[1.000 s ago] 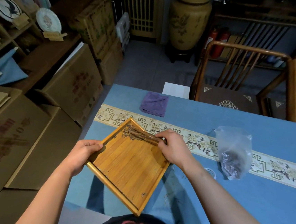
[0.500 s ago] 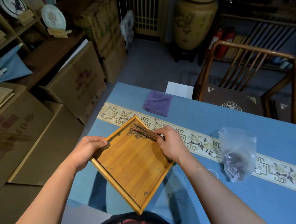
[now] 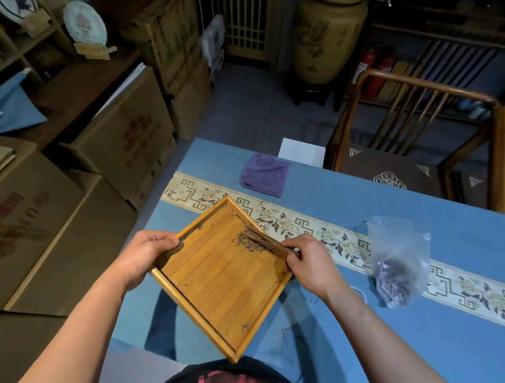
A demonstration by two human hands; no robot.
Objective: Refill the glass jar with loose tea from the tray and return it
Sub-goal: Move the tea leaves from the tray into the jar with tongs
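The wooden tray (image 3: 220, 284) is being held over the near left corner of the tabletop (image 3: 415, 346), turned like a diamond with one corner pointing at the person and the opposite corner lying over the patterned runner (image 3: 467, 289) that is crossing the blue cloth. The left hand (image 3: 143, 255) is gripping the tray's left edge, thumb curled over the rim and fingers going underneath. The right hand (image 3: 309, 264) is sitting at the tray's right corner, its fingers curled round a dark wooden scraper (image 3: 263, 241), which is lying flat on the tray floor and reaching in from the right edge toward the middle.

The loose tea (image 3: 246, 244) is gathering as a small dark heap of thin twisted leaves against the scraper, in the far half of the tray, between the two hands and closer to the right one. A few stray flecks are lying along the tray's near left rim and near its near corner. The tray floor is showing pale striped bamboo grain with a raised border.

A clear plastic bag (image 3: 398, 261) with dark tea inside is lying on the runner, right of the right hand. A folded purple cloth (image 3: 264, 175) is resting near the far edge of the tabletop.
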